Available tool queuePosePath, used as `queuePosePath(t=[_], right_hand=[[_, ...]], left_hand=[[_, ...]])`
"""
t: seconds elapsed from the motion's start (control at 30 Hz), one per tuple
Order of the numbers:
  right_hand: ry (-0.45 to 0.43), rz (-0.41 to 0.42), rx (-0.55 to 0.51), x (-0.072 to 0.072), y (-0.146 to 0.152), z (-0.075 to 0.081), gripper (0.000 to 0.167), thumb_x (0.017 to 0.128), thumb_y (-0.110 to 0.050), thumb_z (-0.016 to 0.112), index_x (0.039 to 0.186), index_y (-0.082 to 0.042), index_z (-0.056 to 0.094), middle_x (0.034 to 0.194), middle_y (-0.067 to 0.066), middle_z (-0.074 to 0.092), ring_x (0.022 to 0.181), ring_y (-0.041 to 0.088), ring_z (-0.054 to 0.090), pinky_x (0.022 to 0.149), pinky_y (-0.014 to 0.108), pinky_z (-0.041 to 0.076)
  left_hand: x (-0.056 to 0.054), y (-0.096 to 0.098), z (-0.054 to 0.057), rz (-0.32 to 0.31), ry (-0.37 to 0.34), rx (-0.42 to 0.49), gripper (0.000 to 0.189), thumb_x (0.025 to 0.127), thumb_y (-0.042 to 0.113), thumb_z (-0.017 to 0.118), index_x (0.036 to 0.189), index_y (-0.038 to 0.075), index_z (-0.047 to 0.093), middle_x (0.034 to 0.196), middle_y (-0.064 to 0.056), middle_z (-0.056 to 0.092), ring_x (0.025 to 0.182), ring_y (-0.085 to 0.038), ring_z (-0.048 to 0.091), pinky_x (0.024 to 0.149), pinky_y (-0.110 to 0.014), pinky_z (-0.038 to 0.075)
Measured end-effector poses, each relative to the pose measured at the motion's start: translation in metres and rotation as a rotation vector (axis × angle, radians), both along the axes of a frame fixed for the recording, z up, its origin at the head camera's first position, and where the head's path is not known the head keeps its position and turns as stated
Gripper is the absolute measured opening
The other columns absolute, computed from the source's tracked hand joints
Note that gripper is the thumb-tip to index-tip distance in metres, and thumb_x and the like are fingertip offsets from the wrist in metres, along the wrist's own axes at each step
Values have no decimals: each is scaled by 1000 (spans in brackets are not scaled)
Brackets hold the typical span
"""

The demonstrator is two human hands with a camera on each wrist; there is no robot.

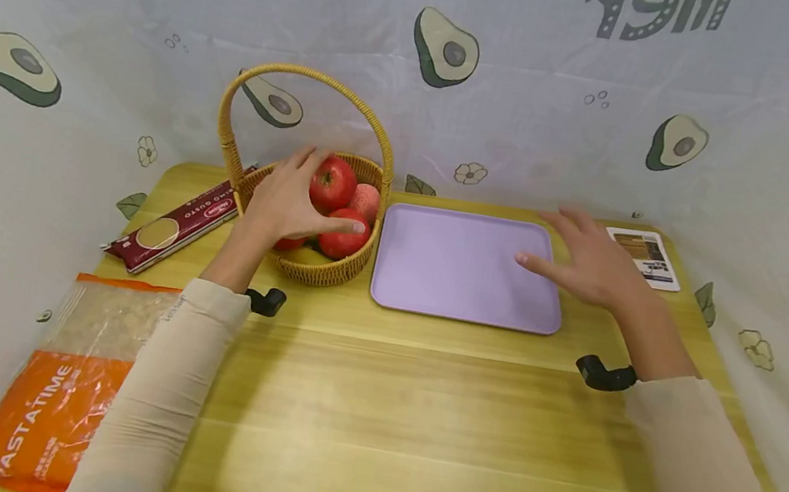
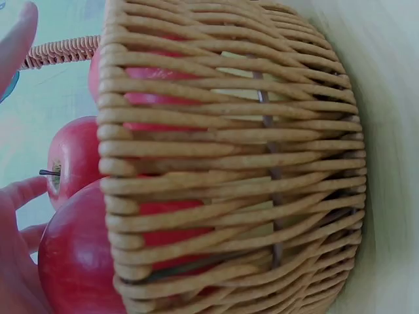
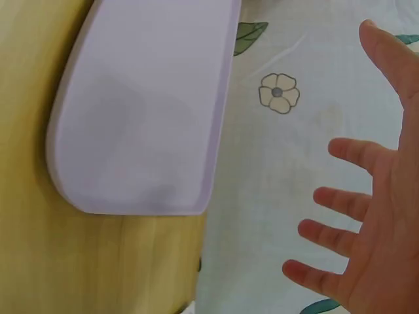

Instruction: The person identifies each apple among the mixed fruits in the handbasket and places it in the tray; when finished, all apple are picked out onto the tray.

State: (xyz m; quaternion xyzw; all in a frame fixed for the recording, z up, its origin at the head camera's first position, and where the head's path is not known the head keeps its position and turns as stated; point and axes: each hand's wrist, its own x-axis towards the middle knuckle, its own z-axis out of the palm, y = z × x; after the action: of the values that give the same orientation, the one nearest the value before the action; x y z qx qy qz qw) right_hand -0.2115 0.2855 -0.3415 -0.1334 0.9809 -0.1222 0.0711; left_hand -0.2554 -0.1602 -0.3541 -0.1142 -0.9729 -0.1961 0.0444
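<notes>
My left hand (image 1: 286, 199) reaches over the wicker basket (image 1: 318, 273), its thumb spread across a lower red apple (image 1: 343, 245) in the head view. Beside its fingers another red apple (image 1: 334, 185) sits higher in the pile, its stem showing in the left wrist view. A pinkish round fruit (image 1: 365, 202) lies by the basket's right rim, and part of a further apple shows under the hand. Over the right end of a lilac tray (image 1: 463, 268), my right hand (image 1: 595, 263) hovers with thumb and fingers spread, holding nothing.
A tall handle (image 1: 305, 71) arches over the basket. Left of it lie a dark red biscuit pack (image 1: 173, 228) and an orange PASTATIME bag (image 1: 55, 400), partly behind the left sleeve. A white printed card (image 1: 656, 270) lies at the back right. Avocado-print cloth (image 1: 515, 145) hangs behind the table.
</notes>
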Motion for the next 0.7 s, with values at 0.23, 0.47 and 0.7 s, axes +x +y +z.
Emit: queuePosePath(t=[0.23, 0.47, 0.7], right_hand=[[-23, -4, -118, 6, 8, -15, 84, 98, -65, 54, 162, -16, 32, 166, 25, 24, 151, 51, 23, 112, 78, 25], [-11, -2, -176, 16, 13, -35, 77, 100, -58, 55, 158, -11, 39, 163, 27, 29, 149, 51, 27, 115, 74, 25], [-6, -24, -225, 25, 16, -55, 70, 102, -54, 55, 155, -9, 44, 161, 26, 33, 147, 49, 32, 115, 72, 29]], left_hand=[[-6, 0, 0, 72, -1, 68, 125, 57, 93, 71, 159, 31, 34, 157, -7, 45, 138, -34, 47, 110, -65, 44], [-7, 0, -2, 108, -2, 98, 114, 62, 86, 75, 157, 33, 38, 150, -9, 52, 134, -35, 50, 107, -65, 45], [-9, 2, -11, 106, 6, 106, 106, 67, 78, 79, 155, 33, 41, 144, -9, 58, 131, -34, 54, 106, -63, 47]])
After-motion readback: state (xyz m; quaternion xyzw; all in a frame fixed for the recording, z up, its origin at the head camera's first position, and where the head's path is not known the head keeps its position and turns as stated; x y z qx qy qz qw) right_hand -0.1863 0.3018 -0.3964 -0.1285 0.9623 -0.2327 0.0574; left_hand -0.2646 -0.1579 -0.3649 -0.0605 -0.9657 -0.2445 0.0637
